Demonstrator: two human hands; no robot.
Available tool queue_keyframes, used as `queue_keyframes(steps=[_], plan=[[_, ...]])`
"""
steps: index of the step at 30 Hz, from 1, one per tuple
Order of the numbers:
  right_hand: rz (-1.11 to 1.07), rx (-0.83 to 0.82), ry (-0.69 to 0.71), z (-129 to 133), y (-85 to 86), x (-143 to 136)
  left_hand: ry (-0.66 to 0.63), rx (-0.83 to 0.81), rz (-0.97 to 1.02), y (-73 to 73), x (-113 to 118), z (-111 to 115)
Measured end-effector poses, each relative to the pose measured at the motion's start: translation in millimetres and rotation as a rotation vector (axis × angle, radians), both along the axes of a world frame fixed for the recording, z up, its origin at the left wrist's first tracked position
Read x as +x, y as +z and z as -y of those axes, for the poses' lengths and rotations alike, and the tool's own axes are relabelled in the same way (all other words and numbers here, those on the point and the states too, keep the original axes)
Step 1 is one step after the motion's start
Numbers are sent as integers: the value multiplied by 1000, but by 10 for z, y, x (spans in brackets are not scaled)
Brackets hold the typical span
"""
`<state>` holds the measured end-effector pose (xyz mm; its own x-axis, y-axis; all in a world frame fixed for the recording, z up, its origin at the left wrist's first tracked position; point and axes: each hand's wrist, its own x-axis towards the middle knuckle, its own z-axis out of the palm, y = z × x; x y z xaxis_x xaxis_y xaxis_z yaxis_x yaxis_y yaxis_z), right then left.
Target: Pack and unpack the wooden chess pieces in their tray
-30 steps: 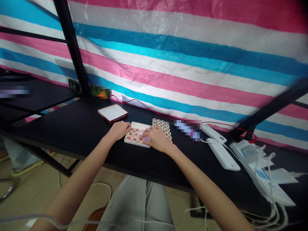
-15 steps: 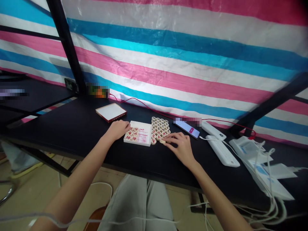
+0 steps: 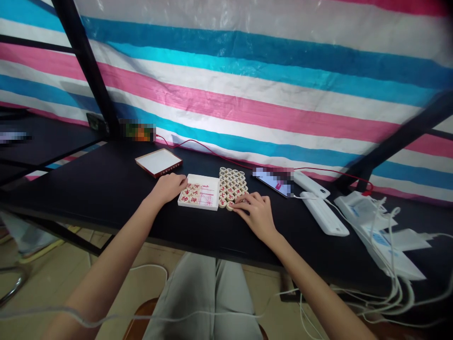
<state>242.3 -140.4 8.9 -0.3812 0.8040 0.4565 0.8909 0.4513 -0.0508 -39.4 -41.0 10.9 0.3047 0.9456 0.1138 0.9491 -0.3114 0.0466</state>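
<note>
A shallow white box (image 3: 215,198) lies on the black table, with several red-lettered xiangqi pieces (image 3: 193,199) in its left part and a pink-lined sheet in the rest. My left hand (image 3: 169,187) rests at the box's upper left corner, fingers curled over its edge. Just right of the box, several rows of round xiangqi pieces (image 3: 230,178) stand packed together, black characters at the back and red ones in front. At the front row my right hand (image 3: 257,215) pinches a xiangqi piece (image 3: 230,206); its fingers cover some pieces at the block's right side.
The box lid (image 3: 159,162), white inside with red sides, lies behind my left hand. A phone (image 3: 272,182), two white power banks (image 3: 323,215) and a white power strip (image 3: 380,241) with tangled cables are to the right. A red cable (image 3: 208,150) runs along the striped sheet.
My right hand has brought a xiangqi piece left against the front row, next to the red piece at the corner. My left hand stays at the box. The view has shifted slightly.
</note>
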Motion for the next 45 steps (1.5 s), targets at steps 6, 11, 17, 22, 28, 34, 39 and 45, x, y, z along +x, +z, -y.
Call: queue_keyframes(steps=[6,11,17,22,28,34,39,45], plan=[[-37,-13,4,-22,-11,-15,0,12,-18,-19,-7,-11],[-22,-2,6,-12,-13,-20,-7,28,-17,-12,1,-2],[-28,8,3,28,30,-37,9,12,-24,9,17,13],[-60,-36,37,-37,142,-146,2,17,-22,14,14,14],[14,-125,230,-326,316,-581,-10,47,-22,-12,10,2],[228,-185,443,-533,361,-912,-23,59,-15,-38,-13,-3],[248,-154,495,-635,331,-906,-22,59,-16,-11,-13,16],[259,-76,537,-708,260,-857,-14,41,-18,20,6,31]])
